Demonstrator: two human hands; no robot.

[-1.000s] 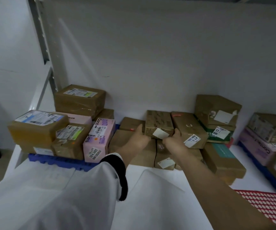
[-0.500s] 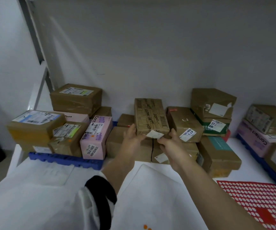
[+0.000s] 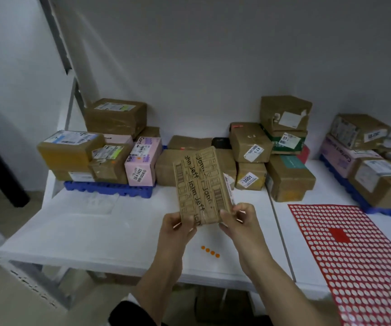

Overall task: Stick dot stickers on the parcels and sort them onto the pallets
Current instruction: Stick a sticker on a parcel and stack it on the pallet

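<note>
Two blue pallets sit on the white table (image 3: 76, 222), one at the far left (image 3: 109, 189) and one at the far right edge (image 3: 364, 203), each loaded with taped cardboard parcels. On the left pallet a pink box (image 3: 143, 166) stands at the near corner, just beside the brown ones. Between the pallets, more brown parcels are heaped against the wall, among them one with a "3001" label (image 3: 251, 176).

In front of that heap, the left hand (image 3: 178, 228) and right hand (image 3: 239, 225) hold a printed brown parcel (image 3: 201, 184) (marked "John Jeff") above the table, tilted up, fingers closed on its lower corners. Below it, four orange dot stickers (image 3: 210, 251) lie in a row on the table. A red sticker sheet (image 3: 359, 255) lies at the right.
</note>
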